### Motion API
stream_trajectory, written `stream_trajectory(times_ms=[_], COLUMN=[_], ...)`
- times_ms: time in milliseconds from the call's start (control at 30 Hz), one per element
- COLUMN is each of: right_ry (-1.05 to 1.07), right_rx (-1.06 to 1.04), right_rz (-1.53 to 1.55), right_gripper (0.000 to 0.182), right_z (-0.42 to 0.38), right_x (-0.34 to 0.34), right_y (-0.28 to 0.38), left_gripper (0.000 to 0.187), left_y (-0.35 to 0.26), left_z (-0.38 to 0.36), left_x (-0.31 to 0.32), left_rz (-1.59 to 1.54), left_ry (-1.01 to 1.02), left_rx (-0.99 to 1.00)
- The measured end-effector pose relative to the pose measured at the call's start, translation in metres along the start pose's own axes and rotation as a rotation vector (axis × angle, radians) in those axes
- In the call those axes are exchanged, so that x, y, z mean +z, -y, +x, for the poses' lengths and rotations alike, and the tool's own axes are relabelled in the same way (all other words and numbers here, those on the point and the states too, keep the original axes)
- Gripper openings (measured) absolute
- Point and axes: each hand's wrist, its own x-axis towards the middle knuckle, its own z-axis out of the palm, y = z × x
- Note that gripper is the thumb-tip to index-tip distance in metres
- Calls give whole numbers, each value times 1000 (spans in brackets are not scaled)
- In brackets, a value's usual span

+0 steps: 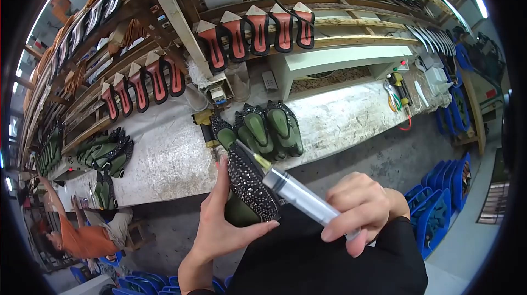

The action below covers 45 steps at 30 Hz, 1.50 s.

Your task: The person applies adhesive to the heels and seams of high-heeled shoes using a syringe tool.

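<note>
1. A syringe (pixel 301 193) is grasped by the right hand (pixel 362 207), its tip held beside the studded shoe (pixel 250 177).
2. The shoe is gripped by the left hand (pixel 211 225).
3. Green lasts (pixel 255 126) are grouped on the bench (pixel 175 163) beyond.
4. Red-and-black pieces (pixel 235 34) are lined up along the far rack (pixel 351 22).

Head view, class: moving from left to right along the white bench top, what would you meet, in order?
Green-and-black shoes at the far left → yellow-and-black tool → clustered green-and-black shoes near the middle → second yellow-and-black tool → slim white tool.
</note>
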Motion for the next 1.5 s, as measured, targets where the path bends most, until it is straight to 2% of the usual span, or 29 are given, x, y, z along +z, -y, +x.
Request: stream_trajectory(times_ms=[167,700,1033,1200,1333,1500], right_ry=[63,124,116,-2,-48,-67], right_rx=[-21,12,62,103,129,180], right_rz=[-21,-99,80,205,266,350], right_gripper=[34,34,29,31,32,33], right_z=[2,4,-4,-10,-15,-25], right_x=[5,4,-2,4,5,5], right_y=[2,-4,-2,1,2,3], left_gripper=[127,124,125,125,125,126], left_y=[-6,-1,1,-1,6,4], left_z=[0,-3,-4,-3,-4,-2], left_x=[-4,-6,-5,-3,0,2], left_rz=[-41,16,25,-62,-36,-157], left_ry=[2,-14,-31,-39,-61,-94], left_rx=[-7,-3,-2,-24,34,-9])
